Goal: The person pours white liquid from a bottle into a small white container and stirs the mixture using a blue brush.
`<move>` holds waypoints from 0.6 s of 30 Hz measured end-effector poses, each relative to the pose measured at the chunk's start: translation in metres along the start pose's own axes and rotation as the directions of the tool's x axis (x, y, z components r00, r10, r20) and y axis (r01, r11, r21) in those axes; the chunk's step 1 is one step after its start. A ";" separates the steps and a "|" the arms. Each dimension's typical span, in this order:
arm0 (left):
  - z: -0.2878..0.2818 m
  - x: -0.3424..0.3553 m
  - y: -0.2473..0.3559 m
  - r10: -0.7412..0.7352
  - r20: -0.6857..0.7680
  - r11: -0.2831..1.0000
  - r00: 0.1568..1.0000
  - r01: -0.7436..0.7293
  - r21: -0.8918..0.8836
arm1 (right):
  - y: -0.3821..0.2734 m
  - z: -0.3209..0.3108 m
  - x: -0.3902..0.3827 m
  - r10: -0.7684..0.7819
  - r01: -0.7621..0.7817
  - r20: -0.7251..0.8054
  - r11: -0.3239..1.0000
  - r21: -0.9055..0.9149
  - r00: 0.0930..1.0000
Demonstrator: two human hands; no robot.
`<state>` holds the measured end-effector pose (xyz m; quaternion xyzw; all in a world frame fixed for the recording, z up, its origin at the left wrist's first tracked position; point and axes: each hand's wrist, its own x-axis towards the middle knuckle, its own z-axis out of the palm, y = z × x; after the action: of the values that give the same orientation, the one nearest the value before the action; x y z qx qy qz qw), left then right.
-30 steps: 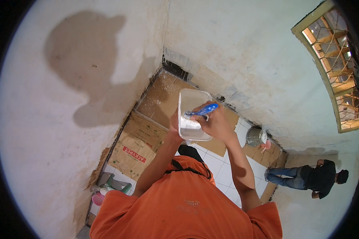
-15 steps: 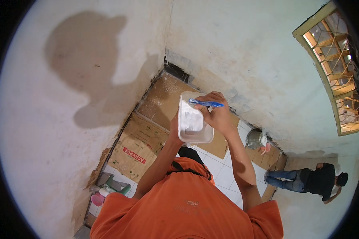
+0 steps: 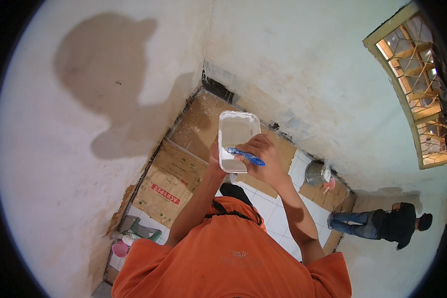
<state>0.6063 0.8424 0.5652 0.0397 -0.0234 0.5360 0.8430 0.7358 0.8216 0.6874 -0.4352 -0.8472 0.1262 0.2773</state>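
My left hand [image 3: 215, 158] holds a white rectangular tray [image 3: 236, 134] from its left edge, up in front of my chest. White paste coats the inside of the tray. My right hand [image 3: 264, 163] grips a tool with a blue handle [image 3: 247, 156] and rests it across the near end of the tray. The working end of the tool is hidden behind the tray rim and my fingers. Both arms reach up from an orange shirt at the lower edge.
Two pale plastered walls meet in a corner [image 3: 206, 74]. Flattened cardboard [image 3: 171, 181] covers the tiled floor along them. A metal bucket [image 3: 316, 174] stands near the right wall. Another person [image 3: 382, 223] in dark clothes is at the right. A window with a grille [image 3: 417, 84] is at upper right.
My right hand has brought the blue-handled tool down from the tray's far part to its near end. The tray has tilted slightly and stayed in my left hand.
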 end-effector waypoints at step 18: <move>-0.022 0.000 -0.011 -0.073 0.006 0.996 0.997 0.074 -0.044 | 0.006 -0.002 0.010 0.104 -0.110 0.108 0.992 0.054 0.989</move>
<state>0.6164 0.8394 0.5430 0.0233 -0.0358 0.5039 0.8627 0.7363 0.8329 0.6897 -0.4645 -0.8317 0.1890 0.2382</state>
